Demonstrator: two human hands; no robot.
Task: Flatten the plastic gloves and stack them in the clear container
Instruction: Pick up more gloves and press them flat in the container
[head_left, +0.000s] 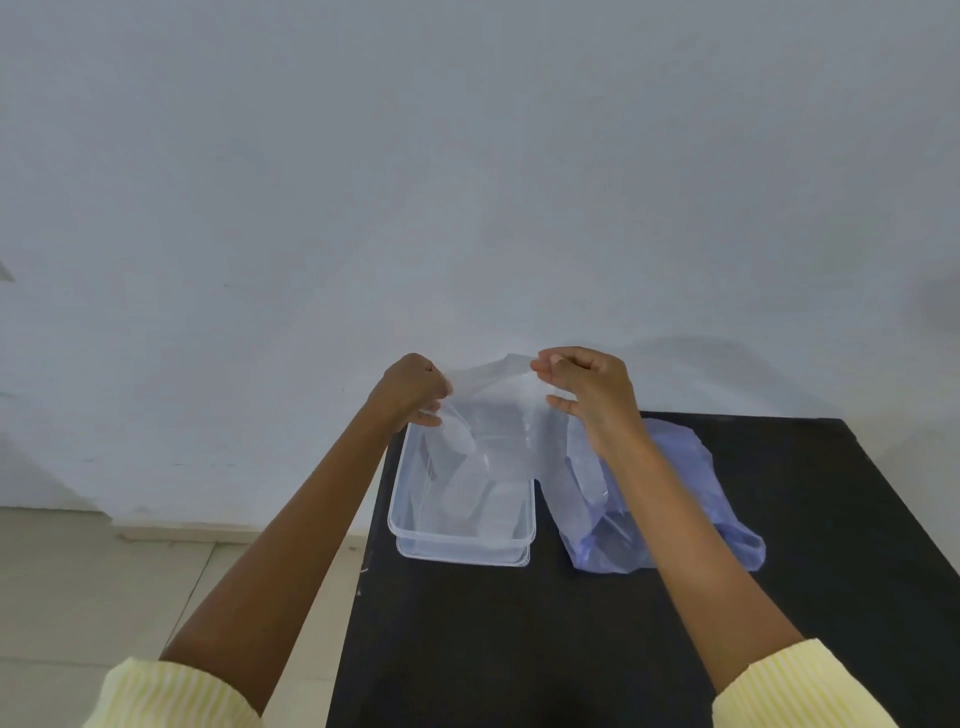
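Note:
A thin clear plastic glove (493, 415) hangs stretched between my two hands, above the far end of the clear container (457, 545). My left hand (413, 389) pinches its left top edge and my right hand (592, 395) pinches the right top edge. The glove's fingers dangle down into the container, which stands on the black table (519, 649). More clear plastic seems to lie inside the container, but how much I cannot tell.
A bluish plastic bag (701, 499) with more clear gloves lies on the table right of the container, partly under my right forearm. The table's left edge runs close beside the container; tiled floor and a pale wall lie beyond.

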